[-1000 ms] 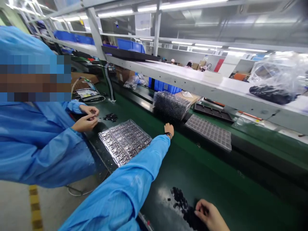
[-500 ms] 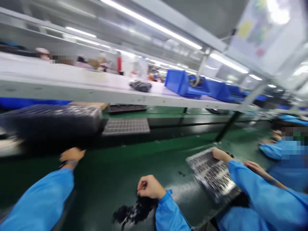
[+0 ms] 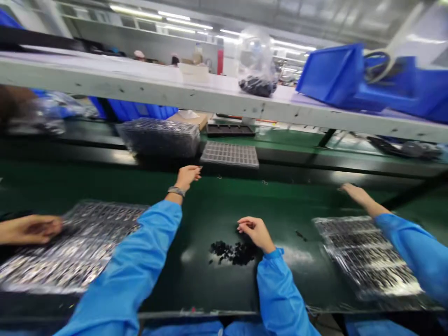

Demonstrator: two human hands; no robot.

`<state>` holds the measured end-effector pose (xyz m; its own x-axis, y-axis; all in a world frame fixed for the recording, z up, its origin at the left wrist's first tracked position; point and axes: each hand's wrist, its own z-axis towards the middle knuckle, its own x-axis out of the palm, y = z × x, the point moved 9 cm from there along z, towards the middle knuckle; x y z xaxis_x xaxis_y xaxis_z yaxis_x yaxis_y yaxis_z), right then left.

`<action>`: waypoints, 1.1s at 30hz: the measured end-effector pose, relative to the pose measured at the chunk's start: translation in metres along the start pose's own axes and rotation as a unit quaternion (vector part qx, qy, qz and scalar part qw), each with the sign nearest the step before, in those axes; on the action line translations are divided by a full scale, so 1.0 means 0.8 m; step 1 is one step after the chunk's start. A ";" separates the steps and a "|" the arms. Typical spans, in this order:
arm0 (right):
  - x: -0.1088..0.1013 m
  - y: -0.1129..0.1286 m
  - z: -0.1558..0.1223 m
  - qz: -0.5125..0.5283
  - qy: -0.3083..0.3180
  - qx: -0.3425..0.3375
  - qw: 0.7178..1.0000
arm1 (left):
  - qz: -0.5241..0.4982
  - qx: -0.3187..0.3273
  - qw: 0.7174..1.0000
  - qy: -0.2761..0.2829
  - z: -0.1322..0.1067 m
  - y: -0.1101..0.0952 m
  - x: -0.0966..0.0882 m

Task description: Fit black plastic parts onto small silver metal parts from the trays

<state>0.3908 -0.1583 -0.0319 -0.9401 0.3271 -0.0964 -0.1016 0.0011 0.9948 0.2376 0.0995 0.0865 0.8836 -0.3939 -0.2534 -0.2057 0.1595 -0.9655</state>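
Observation:
My left hand reaches to the far side of the green bench, its thumb and fingers pinched together. Just beyond its fingertips are a grey compartment tray and a plastic-wrapped stack of trays. What the pinch holds, if anything, is too small to make out. Nearer to me, my right hand hovers at the edge of a loose pile of small black pieces. Its fingers are curled into a pinch, and their contents are hidden.
A co-worker's hand touches a filled clear tray at left. At right another person's arm reaches over a second filled tray. A white shelf spans above, bearing blue bins and a bag of black parts.
The view has swung left, bringing the left-hand filled tray into sight. My left hand is now close to the grey tray. My right hand remains by the black pile, fingers still pinched.

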 end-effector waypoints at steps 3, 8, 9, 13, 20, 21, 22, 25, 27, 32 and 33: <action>0.002 -0.004 0.003 0.015 0.011 0.005 1.000 | -0.071 -0.012 0.997 -0.002 -0.036 0.040 -0.005; 0.007 0.011 0.002 0.060 0.006 0.015 0.998 | -0.216 0.002 0.971 0.103 -0.123 0.057 0.061; 0.009 0.018 0.003 0.066 0.005 0.011 0.998 | -0.222 -0.004 0.969 0.111 -0.135 0.061 0.068; 0.014 0.043 0.014 0.083 -0.012 -0.014 0.996 | -0.223 -0.015 0.967 0.120 -0.159 0.079 0.075; 0.020 0.033 0.015 0.101 -0.030 0.005 0.994 | -0.178 -0.015 0.976 0.121 -0.180 0.098 0.088; 0.021 0.029 0.013 0.103 -0.024 0.010 0.994 | -0.175 -0.013 0.977 0.123 -0.182 0.098 0.091; 0.022 0.027 0.011 0.105 -0.018 0.014 0.994 | -0.175 -0.010 0.977 0.126 -0.184 0.097 0.093; 0.024 0.023 0.006 0.108 -0.007 0.023 0.994 | -0.176 -0.012 0.975 0.132 -0.187 0.097 0.099; 0.026 0.023 0.005 0.107 -0.001 0.029 0.994 | -0.177 -0.016 0.975 0.135 -0.188 0.098 0.100; 0.028 0.023 0.006 0.099 0.004 0.034 0.995 | -0.176 -0.015 0.975 0.139 -0.191 0.096 0.101; 0.027 0.022 0.006 0.097 0.002 0.035 0.995 | -0.173 -0.015 0.975 0.139 -0.192 0.096 0.101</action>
<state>0.3702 -0.1463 -0.0161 -0.9408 0.3243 0.0985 0.1056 0.0042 0.9944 0.2284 -0.0589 -0.0173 0.7550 -0.6503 0.0850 0.0682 -0.0510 -0.9964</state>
